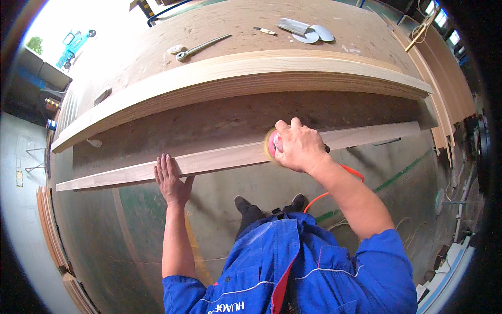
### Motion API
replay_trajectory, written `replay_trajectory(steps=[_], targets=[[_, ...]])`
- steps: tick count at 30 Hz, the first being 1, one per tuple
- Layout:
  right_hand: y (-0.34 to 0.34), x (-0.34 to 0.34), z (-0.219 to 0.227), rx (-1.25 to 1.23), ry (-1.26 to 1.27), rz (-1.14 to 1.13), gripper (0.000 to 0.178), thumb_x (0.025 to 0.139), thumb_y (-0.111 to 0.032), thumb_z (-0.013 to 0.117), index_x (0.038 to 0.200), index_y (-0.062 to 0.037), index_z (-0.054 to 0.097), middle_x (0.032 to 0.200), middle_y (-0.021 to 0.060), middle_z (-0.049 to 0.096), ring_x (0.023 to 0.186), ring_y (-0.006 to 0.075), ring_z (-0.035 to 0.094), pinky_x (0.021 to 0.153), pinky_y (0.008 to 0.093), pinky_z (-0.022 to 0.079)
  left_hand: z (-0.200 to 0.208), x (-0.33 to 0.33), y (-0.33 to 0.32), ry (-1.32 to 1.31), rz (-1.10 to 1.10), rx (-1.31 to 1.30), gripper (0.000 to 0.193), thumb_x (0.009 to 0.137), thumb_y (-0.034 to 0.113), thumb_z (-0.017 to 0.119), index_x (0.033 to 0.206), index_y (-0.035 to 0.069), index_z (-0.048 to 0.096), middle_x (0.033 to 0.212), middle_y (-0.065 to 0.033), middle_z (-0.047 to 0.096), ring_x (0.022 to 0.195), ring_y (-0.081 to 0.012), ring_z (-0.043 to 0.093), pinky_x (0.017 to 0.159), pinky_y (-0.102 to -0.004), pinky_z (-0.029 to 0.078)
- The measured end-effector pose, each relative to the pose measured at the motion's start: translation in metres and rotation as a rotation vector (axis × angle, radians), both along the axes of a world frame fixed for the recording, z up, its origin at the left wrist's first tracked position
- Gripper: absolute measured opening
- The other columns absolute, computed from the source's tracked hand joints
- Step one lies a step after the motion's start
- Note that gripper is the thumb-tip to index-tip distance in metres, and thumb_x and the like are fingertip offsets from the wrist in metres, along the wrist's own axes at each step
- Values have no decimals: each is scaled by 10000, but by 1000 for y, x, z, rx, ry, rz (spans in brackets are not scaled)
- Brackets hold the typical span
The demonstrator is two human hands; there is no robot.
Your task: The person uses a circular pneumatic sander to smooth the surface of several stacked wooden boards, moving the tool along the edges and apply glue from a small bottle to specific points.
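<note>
A long pale wooden board (225, 158) lies along the near edge of the workbench. My right hand (300, 145) is closed over the top of a round red sander (275, 142), whose yellowish disc rests on the board right of its middle. An orange hose (351, 170) runs from beneath my right forearm down toward my waist. Farther left, my left hand (171, 179) lies flat across the board with its fingers stretched out and the thumb at the near edge.
A stack of long boards (235, 74) spans the bench (235, 107) beyond. Behind it lie a ratchet wrench (203, 47), a utility knife (264, 31) and grey sanding discs (320, 33). More boards (444, 83) stand at the right; several planks (51, 225) are at the left.
</note>
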State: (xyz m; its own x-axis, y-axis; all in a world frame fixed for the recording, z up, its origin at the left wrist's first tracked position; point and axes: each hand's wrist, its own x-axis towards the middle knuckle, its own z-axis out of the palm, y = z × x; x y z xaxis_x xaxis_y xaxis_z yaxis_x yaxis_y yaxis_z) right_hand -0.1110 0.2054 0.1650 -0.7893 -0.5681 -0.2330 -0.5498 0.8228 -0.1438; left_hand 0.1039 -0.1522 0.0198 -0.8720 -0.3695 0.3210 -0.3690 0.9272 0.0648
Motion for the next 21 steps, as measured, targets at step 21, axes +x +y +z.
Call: replay_trajectory(steps=[21], targets=[[104, -37, 0, 18, 26, -271, 573, 923, -402, 740, 1369, -97, 551, 1248, 256, 646, 1136, 440, 732, 969, 538, 616, 27, -5, 26, -200, -18, 14, 1137, 874, 476, 856, 1694, -33, 254, 1774, -227, 267, 1672, -380, 188, 1379, -493, 130]])
